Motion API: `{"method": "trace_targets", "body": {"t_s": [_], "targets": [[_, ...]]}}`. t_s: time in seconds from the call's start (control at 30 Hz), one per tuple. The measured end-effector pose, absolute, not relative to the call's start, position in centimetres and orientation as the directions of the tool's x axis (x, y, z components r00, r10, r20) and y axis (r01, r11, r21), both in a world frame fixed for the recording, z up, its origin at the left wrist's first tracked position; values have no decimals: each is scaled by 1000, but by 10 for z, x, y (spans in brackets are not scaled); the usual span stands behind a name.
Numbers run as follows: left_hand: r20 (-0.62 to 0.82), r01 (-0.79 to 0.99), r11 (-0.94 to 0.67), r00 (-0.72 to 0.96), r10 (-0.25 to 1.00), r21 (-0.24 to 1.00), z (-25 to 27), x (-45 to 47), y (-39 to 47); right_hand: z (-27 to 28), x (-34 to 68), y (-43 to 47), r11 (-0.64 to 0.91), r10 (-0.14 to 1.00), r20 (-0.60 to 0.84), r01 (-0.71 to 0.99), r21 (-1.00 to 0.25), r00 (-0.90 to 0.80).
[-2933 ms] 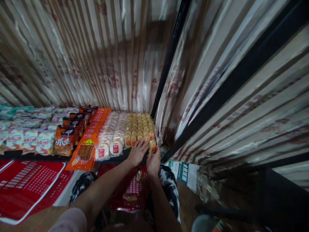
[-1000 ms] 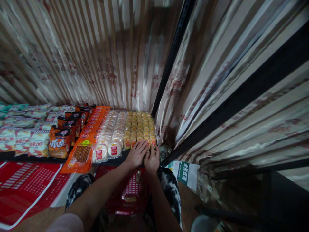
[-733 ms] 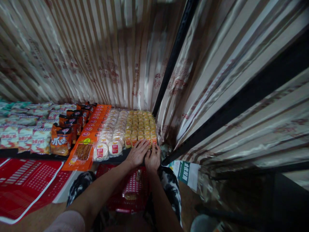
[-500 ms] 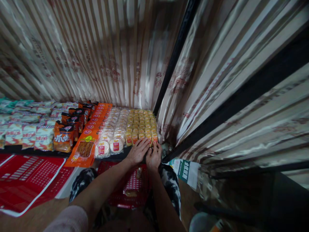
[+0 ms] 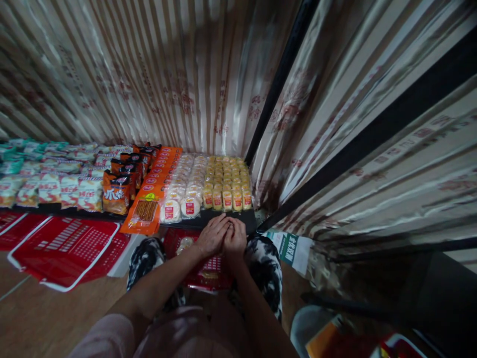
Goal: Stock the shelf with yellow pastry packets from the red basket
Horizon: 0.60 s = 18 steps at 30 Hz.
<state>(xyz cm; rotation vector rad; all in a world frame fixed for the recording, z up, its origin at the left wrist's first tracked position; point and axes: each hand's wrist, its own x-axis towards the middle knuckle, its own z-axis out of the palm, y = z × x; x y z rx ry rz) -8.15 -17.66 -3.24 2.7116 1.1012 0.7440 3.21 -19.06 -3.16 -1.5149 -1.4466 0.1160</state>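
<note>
Our left hand [image 5: 213, 234] and right hand [image 5: 234, 238] touched, loosely curled; we couldn't tell whether they held anything. Plastic-wrapped yellow snacks [image 5: 228, 186] stood just beyond, in rows on the black shelf [image 5: 245, 217].

Left hand [image 5: 212, 234], right hand [image 5: 234, 241]: fingers bunched together; anything between them hidden. Red basket [image 5: 212, 283] between knees: partly covered by forearms; clear-wrapped contents indistinct. Yellow-wrapped cakes [image 5: 227, 185]: label print too small to read; rear rows merge. Orange-and-black snack bags [image 5: 116, 195]: rear ones mostly behind front one. Green packets [image 5: 12, 167]: cut by left edge, blurred. Grey bucket [image 5: 301, 328]: cut by bottom edge; orange item [image 5: 322, 339] beside it unidentifiable. Black pole [image 5: 286, 59]: top out of frame.
</note>
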Motion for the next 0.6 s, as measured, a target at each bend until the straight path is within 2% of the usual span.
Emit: {"method": "trace_targets", "body": {"t_s": [0.17, 0.4, 0.5, 0.6], "targets": [[406, 604, -712, 587, 701, 357, -52, -102, -209, -46, 20, -215, 252, 840, 518, 728, -637, 162], [293, 647, -598, 525, 799, 473, -82, -117, -243, -82, 2, -242, 131, 932, 331, 712, -689, 149], [89, 685, -491, 533, 841, 538, -88, -119, -246, -98, -3, -247, -43, 988, 83, 752, -657, 129], [-289, 797, -264, 472, 833, 543, -94, -120, -247, -110, -5, -248, -145, 979, -200, 799, -583, 32]]}}
